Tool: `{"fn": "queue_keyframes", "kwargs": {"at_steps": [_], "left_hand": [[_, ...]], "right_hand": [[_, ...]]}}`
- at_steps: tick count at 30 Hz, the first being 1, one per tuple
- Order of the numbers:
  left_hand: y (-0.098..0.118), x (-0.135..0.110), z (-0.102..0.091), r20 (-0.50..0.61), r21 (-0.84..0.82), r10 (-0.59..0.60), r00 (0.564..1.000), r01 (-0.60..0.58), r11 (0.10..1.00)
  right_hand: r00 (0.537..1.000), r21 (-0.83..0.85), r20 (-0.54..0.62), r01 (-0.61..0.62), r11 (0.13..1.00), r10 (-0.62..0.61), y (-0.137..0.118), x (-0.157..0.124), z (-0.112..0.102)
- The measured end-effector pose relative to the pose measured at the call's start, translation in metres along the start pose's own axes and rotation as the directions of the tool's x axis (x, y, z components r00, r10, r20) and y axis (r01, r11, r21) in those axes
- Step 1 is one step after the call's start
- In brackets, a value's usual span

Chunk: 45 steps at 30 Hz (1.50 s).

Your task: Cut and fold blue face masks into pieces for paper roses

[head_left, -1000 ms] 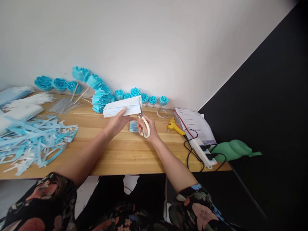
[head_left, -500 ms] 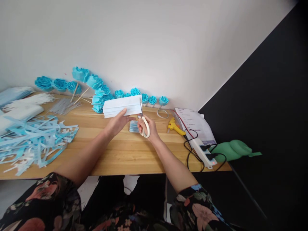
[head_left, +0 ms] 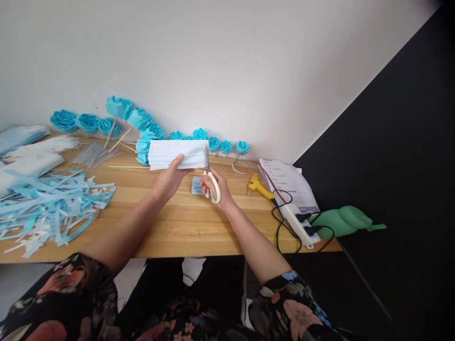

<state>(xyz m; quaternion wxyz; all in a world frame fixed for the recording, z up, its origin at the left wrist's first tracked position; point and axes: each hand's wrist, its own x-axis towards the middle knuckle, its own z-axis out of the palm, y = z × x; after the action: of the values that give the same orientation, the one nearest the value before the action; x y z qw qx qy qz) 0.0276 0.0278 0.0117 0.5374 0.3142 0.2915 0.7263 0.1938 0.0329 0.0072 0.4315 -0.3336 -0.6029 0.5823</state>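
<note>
My left hand (head_left: pixel 171 179) pinches a pleated pale blue and white face mask (head_left: pixel 165 150) by its lower edge, thumb on top, holding it above the table. White-handled scissors (head_left: pixel 215 187) are in my right hand (head_left: pixel 221 185), fingers closed round the handles. Their blades stand upright along the mask's right edge. Beneath my hands, a small stack of light blue pieces (head_left: pixel 196 185) lies on the table, partly hidden by my right hand. Behind the mask are several blue paper-like flowers (head_left: pixel 140 119), some on thin sticks.
A heap of blue and white strips (head_left: pixel 53 203) covers the table's left side, with white stacks (head_left: pixel 35 166) and grey wires (head_left: pixel 93 155) behind. At right lie a tape ring (head_left: pixel 241 167), yellow glue gun (head_left: pixel 259 186), printed paper (head_left: pixel 286 182), power strip (head_left: pixel 302 225) and green object (head_left: pixel 343 221).
The mask and my left hand have shifted slightly left, and the mask now lies more level. The scissors stay at its right edge, in nearly the same place.
</note>
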Motion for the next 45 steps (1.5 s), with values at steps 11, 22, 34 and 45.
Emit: {"fn": "queue_keyframes", "kwargs": {"at_steps": [11,22,34,45], "left_hand": [[-0.0047,0.0019,-0.0036,-0.017,0.007,0.008,1.0,-0.008,1.0],[-0.004,-0.0016,-0.0003,0.017,0.051,-0.016,1.0,0.015,0.999],[-0.0076,-0.0046,0.0009,-0.026,0.112,-0.028,0.999,0.031,0.993],[-0.0097,-0.0033,0.0013,-0.049,0.135,-0.034,0.998,0.041,0.99]], "right_hand": [[1.0,-0.054,-0.01,0.022,0.998,-0.023,0.0046,0.0048,-0.0021],[0.999,-0.054,-0.025,0.04,0.998,-0.041,0.0023,0.0042,-0.0025],[0.997,-0.066,-0.064,0.042,0.997,-0.047,-0.0037,0.0023,-0.0028],[0.996,-0.06,-0.072,0.052,0.997,-0.056,0.0,0.0032,-0.0037]]}}
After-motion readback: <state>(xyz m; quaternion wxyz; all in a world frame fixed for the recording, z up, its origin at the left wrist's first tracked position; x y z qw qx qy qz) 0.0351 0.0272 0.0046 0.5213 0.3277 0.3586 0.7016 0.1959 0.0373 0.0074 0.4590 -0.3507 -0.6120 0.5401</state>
